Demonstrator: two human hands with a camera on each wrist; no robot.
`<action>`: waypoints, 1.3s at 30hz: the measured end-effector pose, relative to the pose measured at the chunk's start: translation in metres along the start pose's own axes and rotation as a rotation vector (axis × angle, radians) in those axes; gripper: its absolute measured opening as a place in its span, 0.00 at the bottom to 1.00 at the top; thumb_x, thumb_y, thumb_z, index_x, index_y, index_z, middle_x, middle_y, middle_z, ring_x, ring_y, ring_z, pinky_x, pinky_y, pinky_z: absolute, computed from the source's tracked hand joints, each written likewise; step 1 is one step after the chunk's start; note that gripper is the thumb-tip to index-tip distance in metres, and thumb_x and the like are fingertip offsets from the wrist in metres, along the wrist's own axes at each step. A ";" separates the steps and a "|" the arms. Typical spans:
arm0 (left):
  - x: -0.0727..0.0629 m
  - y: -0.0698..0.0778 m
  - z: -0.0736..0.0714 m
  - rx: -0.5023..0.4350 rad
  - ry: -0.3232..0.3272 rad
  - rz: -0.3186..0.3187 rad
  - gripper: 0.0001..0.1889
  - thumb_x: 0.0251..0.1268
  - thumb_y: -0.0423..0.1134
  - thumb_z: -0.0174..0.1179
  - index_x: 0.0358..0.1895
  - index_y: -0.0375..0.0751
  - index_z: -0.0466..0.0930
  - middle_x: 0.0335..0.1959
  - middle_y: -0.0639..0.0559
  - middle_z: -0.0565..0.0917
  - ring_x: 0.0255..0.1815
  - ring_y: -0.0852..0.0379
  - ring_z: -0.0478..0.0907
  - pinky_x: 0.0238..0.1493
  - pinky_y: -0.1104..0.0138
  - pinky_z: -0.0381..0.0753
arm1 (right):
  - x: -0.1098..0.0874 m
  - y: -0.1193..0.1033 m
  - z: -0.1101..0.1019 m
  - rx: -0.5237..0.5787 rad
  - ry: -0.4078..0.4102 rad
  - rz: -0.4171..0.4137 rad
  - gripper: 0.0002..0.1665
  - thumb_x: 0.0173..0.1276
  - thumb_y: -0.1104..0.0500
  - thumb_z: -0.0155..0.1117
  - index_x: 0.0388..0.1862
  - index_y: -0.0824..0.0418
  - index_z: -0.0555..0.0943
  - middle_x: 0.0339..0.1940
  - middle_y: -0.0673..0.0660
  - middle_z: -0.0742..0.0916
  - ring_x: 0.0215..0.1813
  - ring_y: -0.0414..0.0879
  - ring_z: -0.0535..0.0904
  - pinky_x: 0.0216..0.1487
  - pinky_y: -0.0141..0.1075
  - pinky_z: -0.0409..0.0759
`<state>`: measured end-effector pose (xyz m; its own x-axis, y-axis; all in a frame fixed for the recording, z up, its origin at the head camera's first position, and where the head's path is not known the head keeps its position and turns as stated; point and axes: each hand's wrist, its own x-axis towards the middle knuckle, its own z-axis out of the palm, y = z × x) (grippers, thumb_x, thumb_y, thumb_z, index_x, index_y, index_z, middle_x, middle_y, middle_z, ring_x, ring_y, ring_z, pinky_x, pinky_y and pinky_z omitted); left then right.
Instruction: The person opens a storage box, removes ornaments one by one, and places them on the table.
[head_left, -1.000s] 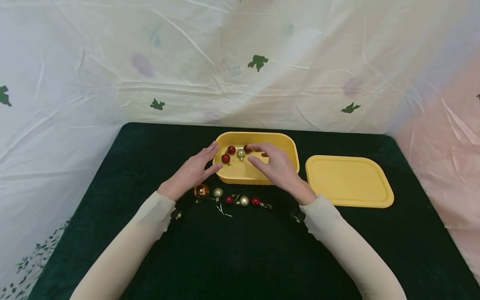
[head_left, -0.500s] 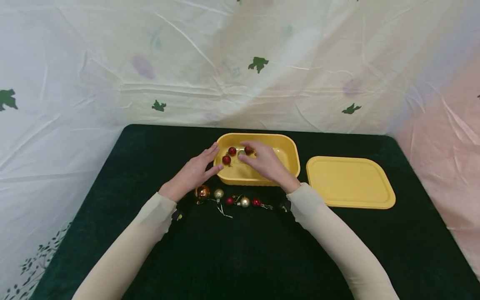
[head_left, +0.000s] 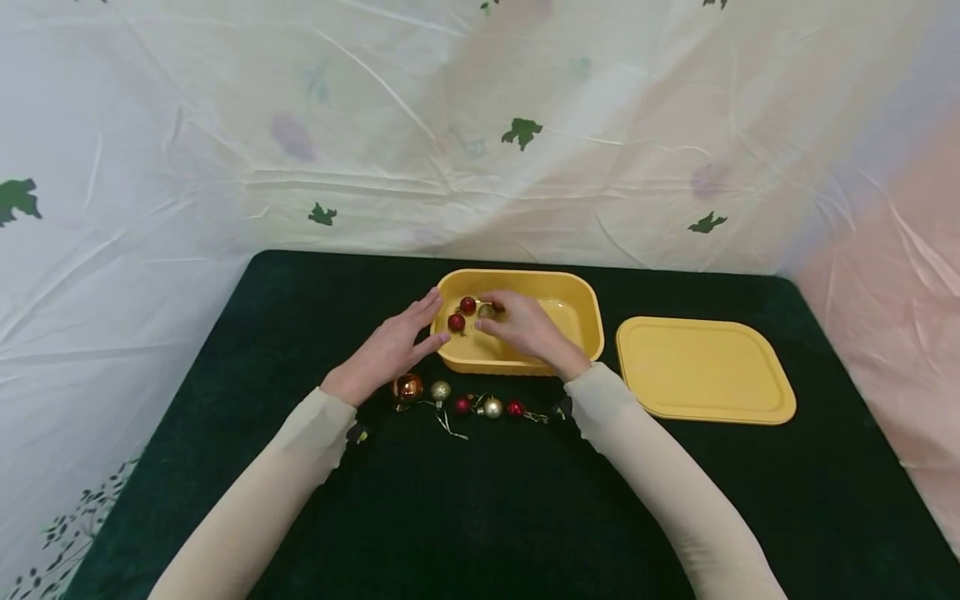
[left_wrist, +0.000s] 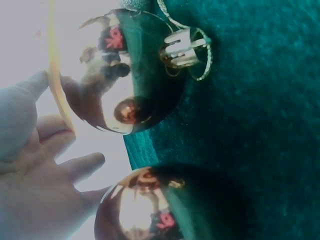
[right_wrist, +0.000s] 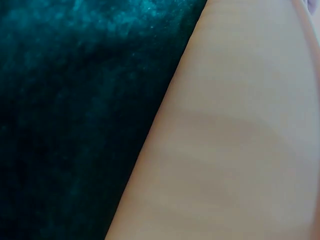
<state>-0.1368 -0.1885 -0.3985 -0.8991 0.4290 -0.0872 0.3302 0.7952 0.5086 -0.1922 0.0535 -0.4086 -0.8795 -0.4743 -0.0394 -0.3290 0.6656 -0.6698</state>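
A yellow plastic box [head_left: 577, 333] stands on the dark green cloth with several small baubles inside. Within it, my right hand [head_left: 528, 327] has thumb and fingers curled about a gold bauble [head_left: 487, 312]; a red bauble beyond is mostly hidden by the fingers. Two other red baubles, one at the back [head_left: 468, 306] and one nearer [head_left: 456, 322], lie to the left. With fingers extended, my left hand [head_left: 384, 350] touches the box's left end, thumb at the near rim. By the left wrist are shiny copper baubles, one upper [left_wrist: 115, 75] and one lower [left_wrist: 165, 210].
In front of the box lies a row of baubles: copper [head_left: 407, 389], glittery gold [head_left: 440, 392], red [head_left: 462, 405], pale gold [head_left: 492, 407] and red [head_left: 515, 409], some with cords. A yellow lid [head_left: 705, 371] lies flat at the right. A printed curtain [head_left: 420, 167] hangs behind.
My right hand has moved left inside the box, from near the red bauble to the gold one, and its thumb and fingers have drawn together. My left hand stays at the box's left end.
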 end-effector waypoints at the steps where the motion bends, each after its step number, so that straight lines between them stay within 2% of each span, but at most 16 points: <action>1: 0.000 0.000 0.000 0.001 0.000 0.000 0.38 0.83 0.55 0.50 0.84 0.39 0.49 0.86 0.46 0.45 0.83 0.38 0.50 0.80 0.45 0.53 | 0.000 0.000 0.000 -0.006 -0.004 0.005 0.30 0.75 0.53 0.68 0.71 0.63 0.77 0.67 0.61 0.82 0.68 0.56 0.77 0.71 0.50 0.73; 7: 0.000 0.001 -0.001 -0.003 -0.004 -0.005 0.38 0.83 0.55 0.50 0.84 0.40 0.49 0.86 0.47 0.44 0.84 0.39 0.49 0.80 0.45 0.53 | 0.000 0.001 0.002 -0.049 -0.024 0.013 0.30 0.75 0.52 0.67 0.72 0.63 0.77 0.69 0.61 0.81 0.71 0.56 0.75 0.74 0.49 0.71; 14: 0.002 0.000 -0.001 0.001 -0.007 -0.008 0.38 0.83 0.56 0.49 0.84 0.41 0.49 0.86 0.47 0.44 0.84 0.40 0.49 0.81 0.45 0.53 | -0.002 0.002 0.002 -0.035 -0.072 -0.010 0.25 0.74 0.54 0.69 0.67 0.60 0.81 0.63 0.58 0.85 0.62 0.53 0.79 0.68 0.49 0.75; 21: 0.002 0.002 0.000 0.005 -0.005 -0.012 0.38 0.83 0.55 0.49 0.83 0.38 0.51 0.86 0.47 0.45 0.84 0.39 0.50 0.80 0.44 0.53 | -0.003 0.003 0.003 -0.006 -0.137 -0.013 0.23 0.74 0.56 0.69 0.66 0.59 0.82 0.63 0.56 0.85 0.62 0.50 0.79 0.68 0.47 0.76; 29: 0.001 0.003 -0.001 0.000 -0.004 -0.003 0.37 0.83 0.55 0.50 0.83 0.38 0.51 0.86 0.46 0.45 0.83 0.40 0.50 0.81 0.46 0.53 | -0.002 0.006 0.003 -0.012 -0.113 0.010 0.26 0.71 0.58 0.72 0.66 0.61 0.81 0.59 0.57 0.86 0.60 0.53 0.81 0.66 0.47 0.78; 36: 0.001 0.003 -0.001 -0.009 -0.007 -0.001 0.38 0.83 0.54 0.50 0.83 0.37 0.51 0.86 0.45 0.45 0.84 0.40 0.50 0.81 0.46 0.53 | -0.008 0.009 -0.007 0.029 -0.094 0.054 0.32 0.70 0.55 0.73 0.70 0.61 0.78 0.66 0.59 0.83 0.67 0.56 0.78 0.69 0.50 0.76; 39: 0.001 0.003 -0.002 -0.012 -0.006 0.000 0.38 0.83 0.54 0.50 0.83 0.37 0.51 0.86 0.45 0.46 0.83 0.40 0.50 0.81 0.46 0.53 | -0.011 0.010 -0.010 0.028 -0.092 0.075 0.33 0.70 0.54 0.73 0.71 0.61 0.77 0.65 0.60 0.83 0.66 0.56 0.78 0.68 0.51 0.76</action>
<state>-0.1373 -0.1866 -0.3958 -0.8972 0.4317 -0.0928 0.3265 0.7900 0.5189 -0.1898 0.0715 -0.4075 -0.8655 -0.4757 -0.1570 -0.2527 0.6853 -0.6830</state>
